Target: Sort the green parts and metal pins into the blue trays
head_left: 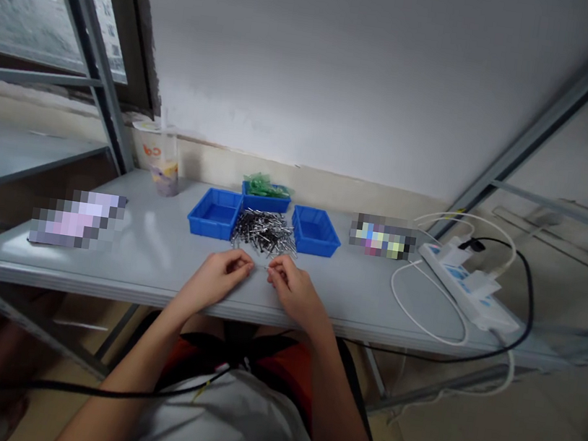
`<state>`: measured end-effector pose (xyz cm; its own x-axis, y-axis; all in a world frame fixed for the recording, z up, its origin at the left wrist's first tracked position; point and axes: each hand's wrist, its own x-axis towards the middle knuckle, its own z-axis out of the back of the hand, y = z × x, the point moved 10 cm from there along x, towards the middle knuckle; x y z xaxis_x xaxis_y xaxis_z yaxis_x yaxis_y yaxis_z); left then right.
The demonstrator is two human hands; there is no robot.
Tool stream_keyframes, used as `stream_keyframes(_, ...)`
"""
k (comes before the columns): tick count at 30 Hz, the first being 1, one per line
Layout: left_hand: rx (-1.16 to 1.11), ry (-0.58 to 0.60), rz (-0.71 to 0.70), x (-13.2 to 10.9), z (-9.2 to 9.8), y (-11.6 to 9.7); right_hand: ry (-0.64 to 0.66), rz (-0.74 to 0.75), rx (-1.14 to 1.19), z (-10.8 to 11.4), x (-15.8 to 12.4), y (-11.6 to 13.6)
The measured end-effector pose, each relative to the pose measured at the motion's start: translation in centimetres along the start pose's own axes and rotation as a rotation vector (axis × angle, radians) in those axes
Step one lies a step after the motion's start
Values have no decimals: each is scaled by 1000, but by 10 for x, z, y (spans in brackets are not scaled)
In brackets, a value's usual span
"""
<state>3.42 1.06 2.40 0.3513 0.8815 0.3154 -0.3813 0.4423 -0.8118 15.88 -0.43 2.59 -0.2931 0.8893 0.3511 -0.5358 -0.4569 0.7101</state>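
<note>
My left hand (217, 279) rests at the table's front with its fingers curled together; whatever they hold, if anything, is hidden. Facing it across a small gap, my right hand (295, 290) pinches a thin metal piece (265, 268), whose tip points toward the left hand. Just beyond both hands lies a heap of slim silver and dark metal pieces (266, 231), too small to name by kind. Blue trays flank the heap, a left tray (213, 232) and a right tray (317, 246). Behind it, a back tray (266, 203) holds green plastic-looking pieces (263, 185).
A drink cup with a straw (165, 169) stands at the back left, beyond a blurred-out flat object (78, 218). Another blurred-out item (383, 237) lies right of the trays. A white power strip (467, 289) with plugs and looping cables occupies the right end. Metal shelf posts rise at both sides.
</note>
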Motion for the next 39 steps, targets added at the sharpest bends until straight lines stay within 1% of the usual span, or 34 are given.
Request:
stream_keyframes(26,7,3,-13,-1,0,-2,-26,-7,-3,2,0,-3)
stream_keyframes(32,36,0,-36,-1,1,-6,-19,-7,-12,2,0,-2)
stream_keyframes(39,76,0,-23,0,2,-5,-15,-7,-12,2,0,1)
